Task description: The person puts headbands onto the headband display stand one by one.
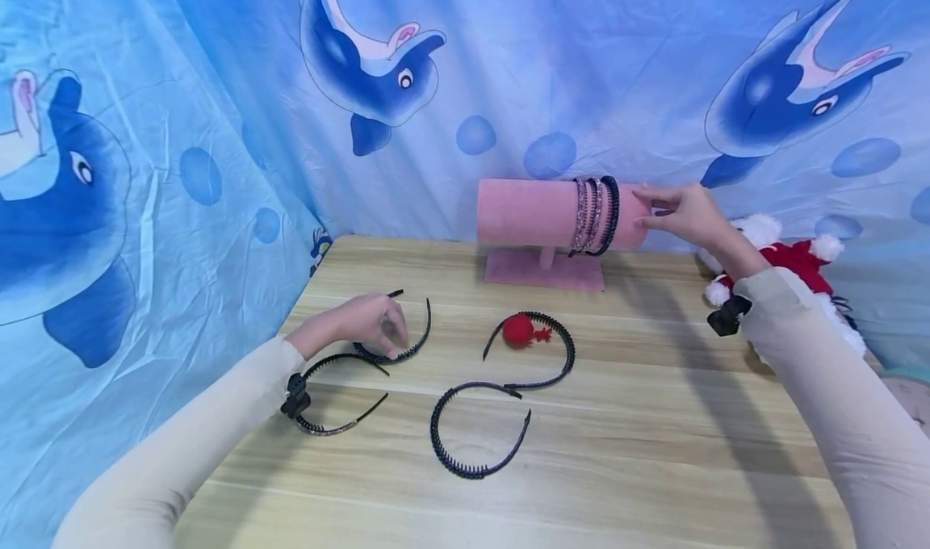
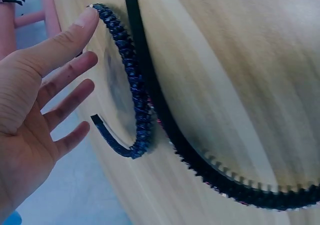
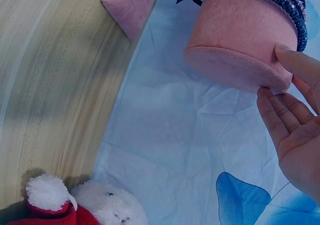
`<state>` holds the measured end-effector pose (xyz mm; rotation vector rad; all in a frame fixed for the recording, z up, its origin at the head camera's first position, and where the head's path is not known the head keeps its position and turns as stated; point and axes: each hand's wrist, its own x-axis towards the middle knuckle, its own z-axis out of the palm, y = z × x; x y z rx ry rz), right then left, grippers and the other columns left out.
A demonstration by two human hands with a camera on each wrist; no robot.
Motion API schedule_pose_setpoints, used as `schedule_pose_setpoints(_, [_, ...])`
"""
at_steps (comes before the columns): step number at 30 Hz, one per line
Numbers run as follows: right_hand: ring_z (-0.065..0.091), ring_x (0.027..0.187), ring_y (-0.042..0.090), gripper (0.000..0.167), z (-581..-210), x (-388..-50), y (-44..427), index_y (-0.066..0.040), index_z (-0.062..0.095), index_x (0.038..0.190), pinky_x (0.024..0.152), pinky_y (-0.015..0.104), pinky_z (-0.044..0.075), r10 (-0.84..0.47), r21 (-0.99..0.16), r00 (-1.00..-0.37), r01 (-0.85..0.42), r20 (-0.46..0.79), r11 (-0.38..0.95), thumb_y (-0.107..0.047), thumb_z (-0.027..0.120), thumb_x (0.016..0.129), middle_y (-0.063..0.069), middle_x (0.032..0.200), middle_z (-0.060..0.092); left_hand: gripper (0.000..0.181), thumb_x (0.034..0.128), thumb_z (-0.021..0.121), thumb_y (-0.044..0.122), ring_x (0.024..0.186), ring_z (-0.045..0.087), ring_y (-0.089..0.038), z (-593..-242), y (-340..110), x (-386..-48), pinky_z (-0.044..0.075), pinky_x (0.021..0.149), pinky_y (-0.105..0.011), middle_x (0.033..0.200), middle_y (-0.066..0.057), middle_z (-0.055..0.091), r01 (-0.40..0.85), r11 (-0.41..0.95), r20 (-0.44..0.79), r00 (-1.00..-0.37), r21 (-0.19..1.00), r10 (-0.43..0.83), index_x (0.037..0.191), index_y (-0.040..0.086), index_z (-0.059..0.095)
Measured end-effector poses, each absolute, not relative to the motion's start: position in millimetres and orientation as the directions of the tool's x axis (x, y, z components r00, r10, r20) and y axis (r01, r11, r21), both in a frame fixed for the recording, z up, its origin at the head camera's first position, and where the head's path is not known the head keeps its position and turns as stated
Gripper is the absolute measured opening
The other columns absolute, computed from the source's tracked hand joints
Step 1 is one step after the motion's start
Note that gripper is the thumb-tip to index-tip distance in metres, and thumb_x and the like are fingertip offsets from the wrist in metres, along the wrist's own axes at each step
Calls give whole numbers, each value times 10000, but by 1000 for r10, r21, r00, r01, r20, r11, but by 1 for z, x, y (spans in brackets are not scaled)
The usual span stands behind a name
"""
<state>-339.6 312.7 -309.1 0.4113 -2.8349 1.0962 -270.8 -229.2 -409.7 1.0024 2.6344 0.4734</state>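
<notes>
Blue cloth (image 1: 625, 73), printed with dolphins: hanging behind and to the left. Worktop (image 1: 617, 468), pale wood grain: carrying the pieces below. Display stand (image 1: 519, 214), pink, a horizontal roll on a flat foot: standing at the back of the worktop, bearing glittering bands (image 1: 581, 214) and a dark band (image 1: 613, 210) toward its right end. Plush toy (image 1: 795, 262), white and red: lying at the right, behind the right forearm. Right hand (image 1: 693, 212): gripping the right end of the roll between thumb and fingers. Left hand (image 1: 370, 323): pinching the far-left headband (image 2: 135, 85) at its curve, the other visible fingers spreading loosely. Headbands, loose, four: the far-left one, dark blue, lying at the worktop's left; the near-left headband (image 2: 230, 191), black and toothed, lying just beside it; the centre-back headband (image 1: 570, 347) and the centre-front headband (image 1: 436, 440) curving opposite ways, their ends meeting. Red ball (image 1: 518, 331), with a small red piece alongside: sitting at the centre-back headband's upper arm, whether attached one cannot tell.
</notes>
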Motion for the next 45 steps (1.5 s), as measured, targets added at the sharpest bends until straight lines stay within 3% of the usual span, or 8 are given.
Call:
schedule_pose_setpoints(6, [575, 1294, 408, 585, -307, -341, 314, -135, 556, 1446, 755, 8, 493, -216, -650, -959, -283, 184, 706, -220, 783, 913, 161, 1560, 431, 220, 720, 924, 226, 929, 675, -83, -415, -233, -270, 567, 963, -371, 947, 95, 745, 569, 702, -180, -708, 428, 683, 915, 200, 825])
schedule_pose_setpoints(11, [579, 1288, 403, 587, -307, -340, 314, -139, 557, 1446, 746, 5, 491, -212, -650, -959, -282, 186, 706, -225, 785, 912, 153, 1562, 431, 243, 788, 881, 236, 926, 702, -103, -419, -231, -271, 597, 891, -316, 1011, 29, 768, 582, 686, -131, -714, 437, 688, 1009, 157, 818])
schedule_pose_setpoints(18, [570, 1304, 393, 592, -307, -340, 314, -154, 550, 1458, 724, 0, 472, -215, -652, -963, -268, 162, 710, -248, 777, 919, 163, 1581, 406, 461, 753, 901, 211, 1052, 653, -177, -416, -232, -268, 565, 963, -428, 1137, 26, 713, 589, 717, -183, -711, 373, 679, 1194, 197, 768])
schedule_pose_setpoints(26, [574, 1294, 397, 580, -307, -341, 314, -136, 558, 1449, 731, -6, 473, -214, -649, -961, -277, 177, 709, -229, 776, 919, 162, 1572, 420, 571, 802, 857, 96, 915, 637, -178, -416, -236, -268, 554, 798, -331, 1067, -41, 683, 566, 758, -190, -746, 325, 638, 1342, 154, 679])
schedule_pose_setpoints(36, [567, 1297, 408, 563, -308, -340, 312, -109, 562, 1445, 702, 22, 478, -216, -654, -959, -283, 184, 701, -202, 764, 927, 200, 1559, 426, 561, 723, 736, -117, 921, 657, -214, -418, -243, -269, 578, 784, -327, 1024, -48, 684, 598, 733, -148, -733, 325, 664, 1231, 121, 738])
schedule_pose_setpoints(45, [578, 1285, 414, 560, -309, -340, 313, -94, 566, 1436, 722, -11, 463, -222, -646, -957, -291, 188, 706, -198, 766, 924, 206, 1558, 427, 523, 810, 691, -93, 968, 696, -191, -418, -241, -273, 604, 844, -348, 1088, -55, 740, 572, 710, -140, -730, 411, 669, 1282, 131, 719])
